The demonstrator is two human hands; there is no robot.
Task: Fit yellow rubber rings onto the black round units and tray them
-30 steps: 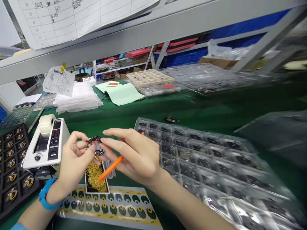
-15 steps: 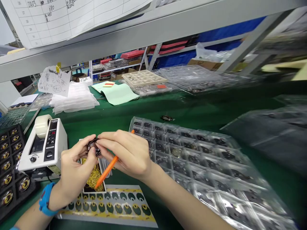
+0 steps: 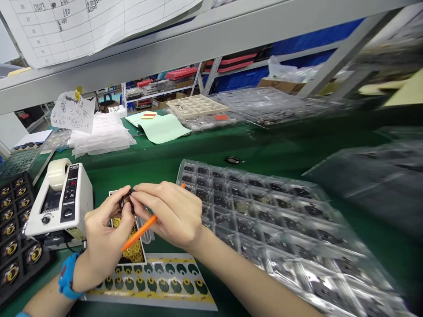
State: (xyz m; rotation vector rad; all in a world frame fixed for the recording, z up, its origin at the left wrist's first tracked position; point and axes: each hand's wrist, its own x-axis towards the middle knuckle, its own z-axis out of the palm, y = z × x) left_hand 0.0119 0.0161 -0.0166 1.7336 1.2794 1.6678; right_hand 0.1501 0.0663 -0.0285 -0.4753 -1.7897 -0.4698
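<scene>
Fingertips of the left hand (image 3: pixel 105 231) and right hand (image 3: pixel 175 215) are pinched on a small dark ring (image 3: pixel 127 201) — held between them, left of middle. An orange stick (image 3: pixel 140 231) is gripped by the right hand too.

Both my hands, raised together at centre-left, fingertips meeting

My left hand (image 3: pixel 104 233): forearm entering from the lower left, blue band at the wrist, fingers (image 3: pixel 123 193) curled inward, thumb pressed toward the tips of the other hand. My right hand (image 3: pixel 172 213): forearm entering from the lower right, back of hand up, index and thumb pinched just opposite the left fingertips, remaining fingers folded beneath.
</scene>
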